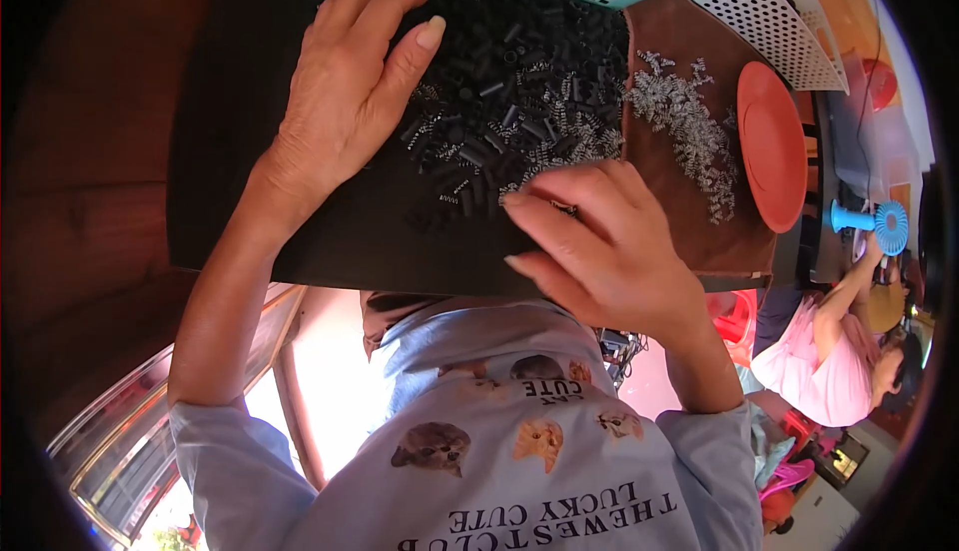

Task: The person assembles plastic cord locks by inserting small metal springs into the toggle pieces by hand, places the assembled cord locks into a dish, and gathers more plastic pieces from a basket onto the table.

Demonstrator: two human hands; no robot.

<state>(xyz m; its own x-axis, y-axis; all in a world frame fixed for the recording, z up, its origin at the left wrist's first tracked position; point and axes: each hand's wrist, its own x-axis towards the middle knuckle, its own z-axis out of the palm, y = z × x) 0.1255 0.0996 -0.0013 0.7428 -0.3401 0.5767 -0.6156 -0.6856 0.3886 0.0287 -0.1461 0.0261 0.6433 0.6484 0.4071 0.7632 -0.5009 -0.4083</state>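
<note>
"Where are the parts?"
"Black tubes (478,154) and springs (584,141) lie mixed in a heap at upper centre."
"And the left hand (345,86)?"
"Upper left of centre, beside the heap, thumb spread from loosely bent fingers; I can't tell whether they hold anything."
"The right hand (609,241)?"
"Right of centre, at the heap's lower edge. Thumb and forefinger stand apart; whatever the curled fingers hold, I can't tell."
"Farther right?"
"A red plate (772,146), upper right."
</note>
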